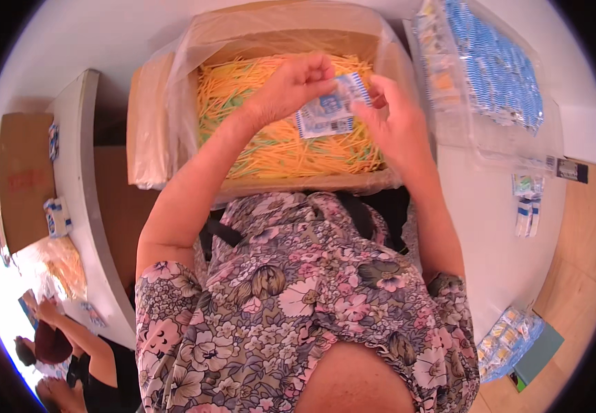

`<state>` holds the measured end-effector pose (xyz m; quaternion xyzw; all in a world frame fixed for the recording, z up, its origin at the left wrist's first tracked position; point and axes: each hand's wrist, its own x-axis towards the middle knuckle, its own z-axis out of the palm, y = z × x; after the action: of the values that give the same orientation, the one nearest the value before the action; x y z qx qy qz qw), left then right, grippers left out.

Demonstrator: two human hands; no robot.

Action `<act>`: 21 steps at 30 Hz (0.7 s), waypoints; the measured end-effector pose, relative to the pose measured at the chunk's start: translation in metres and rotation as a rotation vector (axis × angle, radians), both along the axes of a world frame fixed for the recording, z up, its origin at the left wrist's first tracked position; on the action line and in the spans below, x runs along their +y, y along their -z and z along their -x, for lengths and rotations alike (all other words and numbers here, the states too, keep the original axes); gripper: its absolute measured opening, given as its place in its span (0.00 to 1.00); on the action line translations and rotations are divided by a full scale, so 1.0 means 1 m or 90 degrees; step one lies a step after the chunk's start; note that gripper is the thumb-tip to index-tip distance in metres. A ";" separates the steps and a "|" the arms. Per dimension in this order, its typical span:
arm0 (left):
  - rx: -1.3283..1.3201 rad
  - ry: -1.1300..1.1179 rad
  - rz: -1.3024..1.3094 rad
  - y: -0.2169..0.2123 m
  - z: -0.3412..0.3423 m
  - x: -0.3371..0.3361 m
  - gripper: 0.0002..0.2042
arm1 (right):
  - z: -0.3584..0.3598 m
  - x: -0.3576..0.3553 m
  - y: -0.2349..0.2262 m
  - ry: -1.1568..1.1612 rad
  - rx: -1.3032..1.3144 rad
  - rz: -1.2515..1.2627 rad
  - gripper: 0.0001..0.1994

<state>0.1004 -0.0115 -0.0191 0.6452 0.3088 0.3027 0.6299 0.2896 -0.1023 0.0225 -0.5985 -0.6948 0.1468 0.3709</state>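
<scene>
Nearest you, your floral sleeves frame the view, and both forearms reach forward over the front wall of the cardboard box (291, 184) that sits against your lap. Your left hand (291, 86) is closed in a pinch on the upper edge of the small blue-and-white sachet (331, 110), and your right hand (394, 117) is curled around its right side, fingers bent and partly open, thumb toward the packet; so both hands have hold of the one sachet, held in the air just above the heap of thin yellow and orange sticks (277, 148) that fills the box. The grip looks light and sits only at the edges, so if you pull the two hands apart unevenly the sachet could slip and drop among the sticks, where it would be awkward to fish out without scattering them. The clear plastic liner (174, 96) billows around the box rim, and a wrist brushing it could drag it over the sticks or tip loose ones out. To your right on the white worktop (490, 227), a few small packets (528, 206) lie near the edge and a bag of sachets (508, 341) overhangs it, so an elbow swing may knock them off. Farther away, the clear bag of blue packets (497, 69) rests beside the box, touching or nearly so; I cannot tell which.
</scene>
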 end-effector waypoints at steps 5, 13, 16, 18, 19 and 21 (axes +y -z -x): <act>-0.027 -0.032 -0.012 -0.017 0.044 0.002 0.07 | 0.033 0.047 0.004 -0.098 0.165 0.168 0.08; 0.004 -0.450 -0.177 0.016 0.139 0.009 0.07 | 0.108 0.076 0.077 -0.423 -0.220 0.090 0.11; -0.112 -0.562 -0.148 0.019 0.151 0.006 0.08 | 0.137 0.095 0.090 -0.368 -0.342 0.198 0.08; -0.275 -0.612 -0.144 0.020 0.152 0.007 0.07 | 0.154 0.104 0.096 -0.332 -0.267 0.186 0.09; -0.280 -0.606 -0.147 0.019 0.150 0.011 0.07 | 0.154 0.112 0.102 -0.325 -0.269 0.182 0.09; -0.401 -0.648 -0.083 0.016 0.152 0.012 0.07 | 0.160 0.127 0.113 -0.282 -0.264 -0.072 0.09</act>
<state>-0.0513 0.0004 -0.0356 0.3325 0.3581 0.7614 0.4260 0.1299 0.0245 -0.0904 -0.4279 -0.8763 0.0596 0.2131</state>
